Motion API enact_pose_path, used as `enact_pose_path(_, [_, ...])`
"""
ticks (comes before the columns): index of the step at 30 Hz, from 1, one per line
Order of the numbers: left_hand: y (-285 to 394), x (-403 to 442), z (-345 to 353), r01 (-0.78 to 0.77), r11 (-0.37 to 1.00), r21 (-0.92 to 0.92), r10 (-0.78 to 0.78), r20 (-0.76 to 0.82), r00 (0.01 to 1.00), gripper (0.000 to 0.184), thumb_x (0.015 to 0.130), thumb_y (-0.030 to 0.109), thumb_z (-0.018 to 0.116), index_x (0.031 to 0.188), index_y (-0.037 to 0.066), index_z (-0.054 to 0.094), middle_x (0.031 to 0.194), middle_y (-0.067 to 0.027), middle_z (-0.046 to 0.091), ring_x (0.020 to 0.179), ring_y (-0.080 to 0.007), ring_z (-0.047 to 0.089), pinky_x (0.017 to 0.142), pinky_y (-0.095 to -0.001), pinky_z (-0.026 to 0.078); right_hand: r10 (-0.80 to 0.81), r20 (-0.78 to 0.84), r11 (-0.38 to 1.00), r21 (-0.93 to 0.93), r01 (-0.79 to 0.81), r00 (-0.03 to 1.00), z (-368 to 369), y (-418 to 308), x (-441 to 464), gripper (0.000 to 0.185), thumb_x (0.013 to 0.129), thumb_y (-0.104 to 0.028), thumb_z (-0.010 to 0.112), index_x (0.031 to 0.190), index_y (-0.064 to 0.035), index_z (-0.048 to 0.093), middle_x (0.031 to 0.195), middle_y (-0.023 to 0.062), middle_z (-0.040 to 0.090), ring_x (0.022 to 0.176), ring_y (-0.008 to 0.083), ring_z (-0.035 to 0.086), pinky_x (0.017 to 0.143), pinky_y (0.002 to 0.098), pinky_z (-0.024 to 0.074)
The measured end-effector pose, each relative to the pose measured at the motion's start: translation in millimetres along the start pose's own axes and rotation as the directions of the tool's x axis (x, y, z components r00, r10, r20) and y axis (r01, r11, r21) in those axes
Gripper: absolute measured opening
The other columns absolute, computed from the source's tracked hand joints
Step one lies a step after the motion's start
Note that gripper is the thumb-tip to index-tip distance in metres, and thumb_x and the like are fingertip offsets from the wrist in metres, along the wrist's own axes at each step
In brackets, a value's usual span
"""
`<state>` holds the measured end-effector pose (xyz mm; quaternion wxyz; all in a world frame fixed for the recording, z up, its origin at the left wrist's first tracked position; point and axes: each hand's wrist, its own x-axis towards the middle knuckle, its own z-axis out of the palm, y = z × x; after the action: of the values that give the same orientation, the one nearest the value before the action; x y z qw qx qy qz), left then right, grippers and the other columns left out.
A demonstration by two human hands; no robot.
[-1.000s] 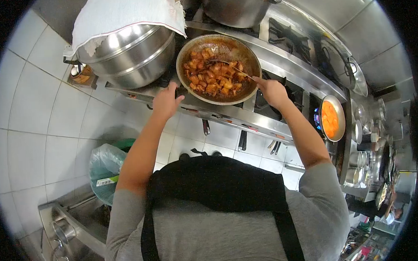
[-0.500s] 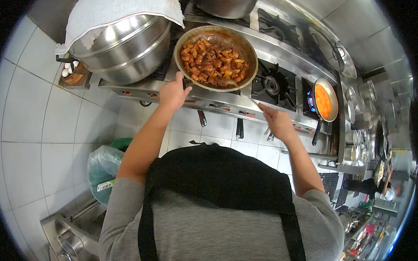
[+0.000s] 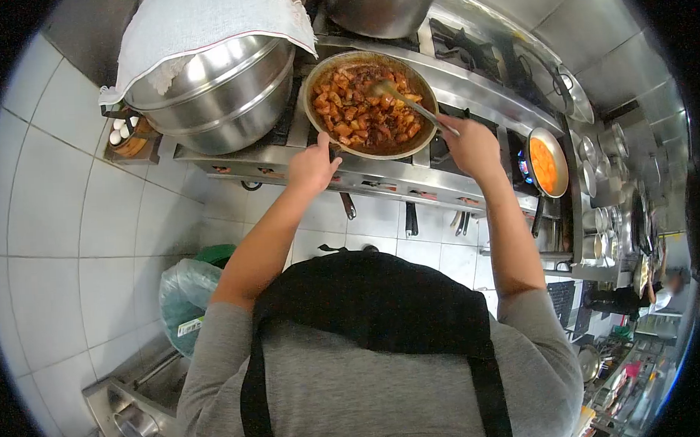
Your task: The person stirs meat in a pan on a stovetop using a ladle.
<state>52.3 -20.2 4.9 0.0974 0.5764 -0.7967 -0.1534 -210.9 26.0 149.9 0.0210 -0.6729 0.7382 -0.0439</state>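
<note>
A wide frying pan (image 3: 313, 121) full of browned, sauced meat chunks (image 3: 362, 114) sits on the stove's front burners. My left hand (image 3: 313, 167) is closed round the pan's dark handle at the near left rim. In my right hand (image 3: 473, 146) is a long-handled spoon (image 3: 417, 107), gripped near the end of its handle. The spoon's bowl rests among the meat chunks near the upper middle of the pan, and its handle crosses the right rim.
A big steel pot (image 3: 215, 96) under a white cloth (image 3: 204, 23) stands left. A smaller pan (image 3: 555, 142) with orange food is over a lit burner at right. Behind is a dark stockpot (image 3: 377, 13). A green bin (image 3: 184, 290) stands lower left; a person (image 3: 638, 297) is far right.
My right hand has moved up toward the pan, and the spoon's bowl has moved in among the meat chunks. My left hand keeps its hold on the handle.
</note>
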Motion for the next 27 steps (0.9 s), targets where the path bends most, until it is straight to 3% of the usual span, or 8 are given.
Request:
enact_pose_path(3, [2.4, 0.7, -4.0, 0.007, 1.0, 0.024, -0.008, 0.024, 1.0, 0.051, 0.084, 0.037, 0.062, 0.112, 0.004, 0.035, 0.078, -0.0179, 0.065, 0.074, -0.0354, 0.064, 0.063, -0.0458, 0.05, -0.07, 0.092, 0.996, -0.046, 0.075, 0.993, 1.3, -48.9, 34.9, 0.039, 0.084, -0.021, 0.057, 0.122, -0.0297, 0.058, 0.092, 0.015, 0.066, 0.085, 0.0314, 0.065, 0.074, 0.0419, 0.0514])
enact_pose_path(9, [-0.8, 0.2, 3.5, -0.014, 1.0, 0.016, 0.015, -0.052, 0.999, 0.048, 0.084, 0.037, 0.061, 0.109, 0.006, 0.036, 0.074, -0.0161, 0.065, 0.069, -0.0358, 0.064, 0.06, -0.0461, 0.05, -0.247, 0.297, 0.899, -0.286, 0.333, 0.922, 77.5, -115.6, 89.3, 0.02, 0.079, -0.012, 0.058, 0.093, -0.0044, 0.07, 0.097, 0.0137, 0.068, 0.088, 0.0277, 0.067, 0.073, 0.0392, 0.0544])
enact_pose_path(14, [4.1, -3.3, 5.4, 0.043, 0.999, 0.017, -0.041, -0.084, 0.996, 0.045, 0.084, 0.037, 0.06, 0.109, 0.008, 0.036, 0.073, -0.0155, 0.064, 0.069, -0.0353, 0.064, 0.058, -0.0461, 0.049, -0.116, 0.259, 0.942, -0.278, 0.189, 0.959, 82.0, -47.0, 101.9, 0.021, 0.081, -0.012, 0.056, 0.095, -0.0058, 0.07, 0.098, 0.0137, 0.068, 0.091, 0.0279, 0.067, 0.074, 0.0398, 0.0543])
enact_pose_path(20, [2.6, -3.5, 9.6, 0.012, 1.0, 0.022, -0.008, -0.151, 0.989, 0.044, 0.084, 0.037, 0.06, 0.107, 0.008, 0.037, 0.072, -0.0154, 0.064, 0.067, -0.0352, 0.063, 0.057, -0.0457, 0.049, -0.025, 0.184, 0.969, -0.237, 0.069, 0.983, 15.7, -17.9, 54.3, 0.023, 0.079, -0.013, 0.056, 0.097, -0.0077, 0.07, 0.096, 0.0149, 0.068, 0.089, 0.0291, 0.066, 0.075, 0.0393, 0.0541])
enact_pose_path(23, [5.0, -3.6, 5.8, 0.026, 0.999, 0.021, -0.024, -0.113, 0.993, 0.044, 0.084, 0.037, 0.06, 0.107, 0.008, 0.037, 0.071, -0.015, 0.063, 0.067, -0.0351, 0.063, 0.057, -0.0458, 0.048, -0.129, 0.199, 0.959, -0.225, 0.174, 0.971, 24.2, -22.8, 40.2, 0.029, 0.079, -0.012, 0.055, 0.105, -0.0154, 0.068, 0.093, 0.0135, 0.068, 0.086, 0.0283, 0.067, 0.073, 0.0402, 0.0544])
enact_pose_path(24, [5.7, -3.5, 5.7, 0.031, 0.999, 0.022, -0.029, -0.106, 0.994, 0.044, 0.084, 0.037, 0.06, 0.107, 0.007, 0.037, 0.071, -0.015, 0.063, 0.067, -0.0351, 0.063, 0.057, -0.0457, 0.048, -0.147, 0.271, 0.953, -0.219, 0.21, 0.951, 12.4, -41.8, 28.3, 0.044, 0.081, -0.014, 0.054, 0.121, -0.032, 0.058, 0.097, 0.0104, 0.067, 0.089, 0.0272, 0.065, 0.075, 0.0403, 0.0528])
enact_pose_path(26, [6.1, -2.7, 4.7, 0.038, 0.999, 0.025, -0.036, -0.095, 0.995, 0.044, 0.084, 0.037, 0.06, 0.106, 0.007, 0.037, 0.071, -0.0149, 0.063, 0.067, -0.0352, 0.063, 0.057, -0.0455, 0.048, -0.18, 0.37, 0.941, -0.204, 0.269, 0.911, 32.0, -55.5, 27.9, 0.041, 0.084, -0.016, 0.053, 0.121, -0.0326, 0.057, 0.096, 0.0101, 0.067, 0.087, 0.0262, 0.066, 0.074, 0.0395, 0.0532])
enact_pose_path(27, [6.6, -2.1, 3.9, 0.041, 0.999, 0.023, -0.039, -0.091, 0.995, 0.044, 0.084, 0.037, 0.061, 0.107, 0.008, 0.037, 0.071, -0.0151, 0.063, 0.067, -0.0352, 0.063, 0.058, -0.0457, 0.048, -0.267, 0.342, 0.924, -0.173, 0.34, 0.901, 41.1, -60.6, 23.5, 0.035, 0.081, -0.011, 0.053, 0.113, -0.0228, 0.064, 0.096, 0.012, 0.067, 0.089, 0.0271, 0.066, 0.074, 0.0406, 0.0545])
